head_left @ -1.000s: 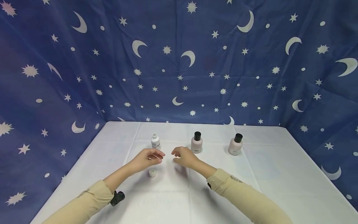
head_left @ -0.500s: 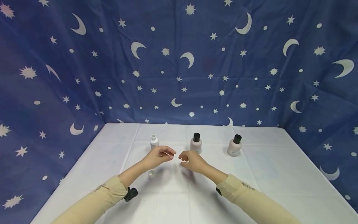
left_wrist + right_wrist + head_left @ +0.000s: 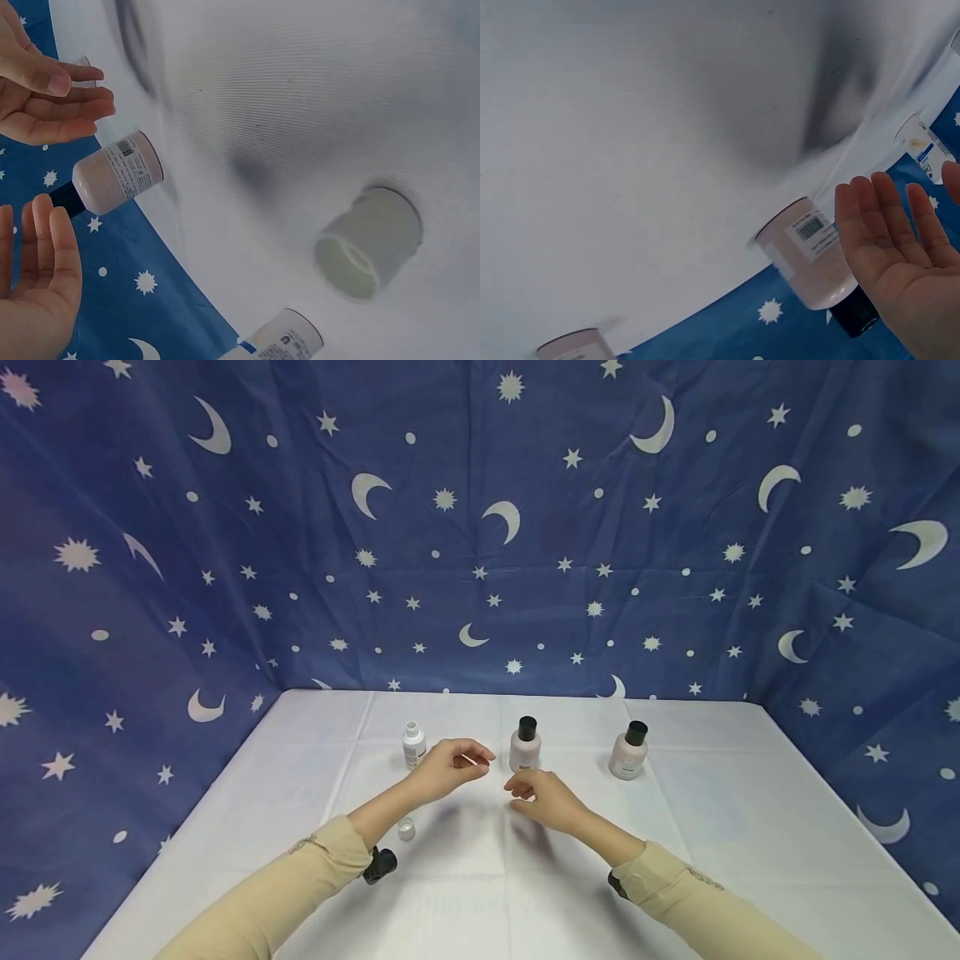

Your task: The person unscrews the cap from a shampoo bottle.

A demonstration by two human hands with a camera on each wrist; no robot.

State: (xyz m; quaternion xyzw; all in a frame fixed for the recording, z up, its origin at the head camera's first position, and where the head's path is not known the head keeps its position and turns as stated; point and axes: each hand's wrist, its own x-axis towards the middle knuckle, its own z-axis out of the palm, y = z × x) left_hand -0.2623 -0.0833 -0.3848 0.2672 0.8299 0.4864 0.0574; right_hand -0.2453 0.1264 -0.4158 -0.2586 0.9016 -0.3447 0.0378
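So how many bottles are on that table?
3. A small white bottle with no cap stands at the left, a pink bottle with a black cap in the middle, and another pink one at the right. None seems hidden.

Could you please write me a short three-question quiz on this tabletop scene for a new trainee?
1. True or false: the small white bottle has its cap on.
2. How many bottles have black caps?
3. Which is nearest the middle pink bottle: (a) the loose white cap, (b) the right hand, (c) the right pink bottle?

Key: 1 false, its neck is open. 2 two. 3 (b); neither the right hand nor the left hand holds anything.
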